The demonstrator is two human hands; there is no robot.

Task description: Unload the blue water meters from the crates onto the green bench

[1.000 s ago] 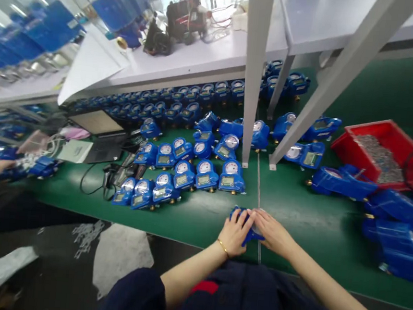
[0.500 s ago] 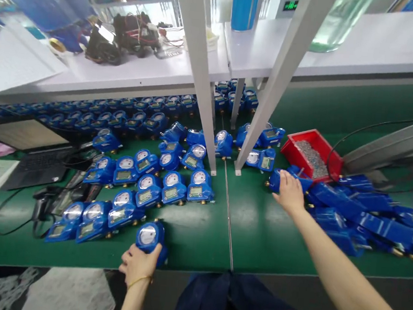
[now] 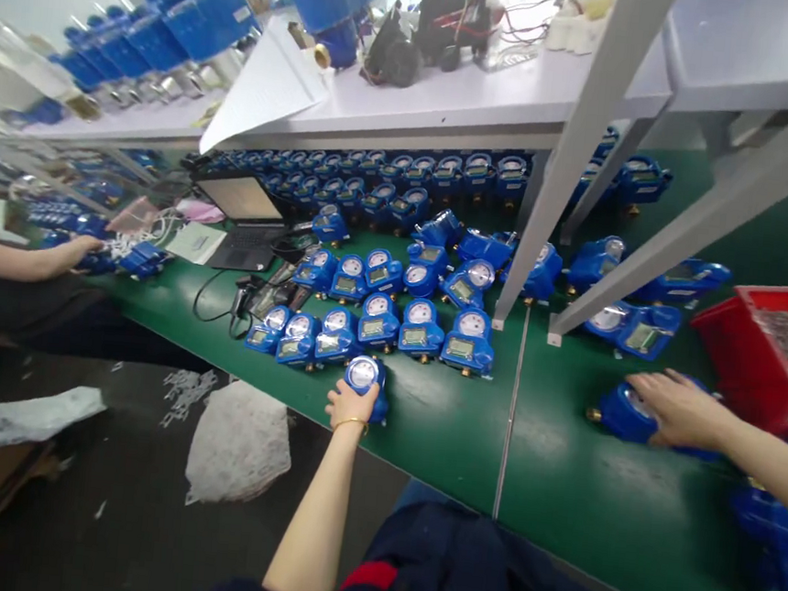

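While the left hand (image 3: 351,408) clasped a blue, white-dialled meter (image 3: 368,374), the right (image 3: 679,409) gripped another (image 3: 619,418), now nearer the worktop's (image 3: 450,438) front edge.

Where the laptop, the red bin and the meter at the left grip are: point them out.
Laptop (image 3: 242,201): head view, on its screen.
Red bin (image 3: 742,355): head view, on its outer wall.
Meter (image 3: 364,375) at the left grip (image 3: 349,406): head view, on its round dial.

No text legible, meter displays (image 3: 459,348) too small; laptop screen (image 3: 240,196), white paper (image 3: 267,87) unreadable
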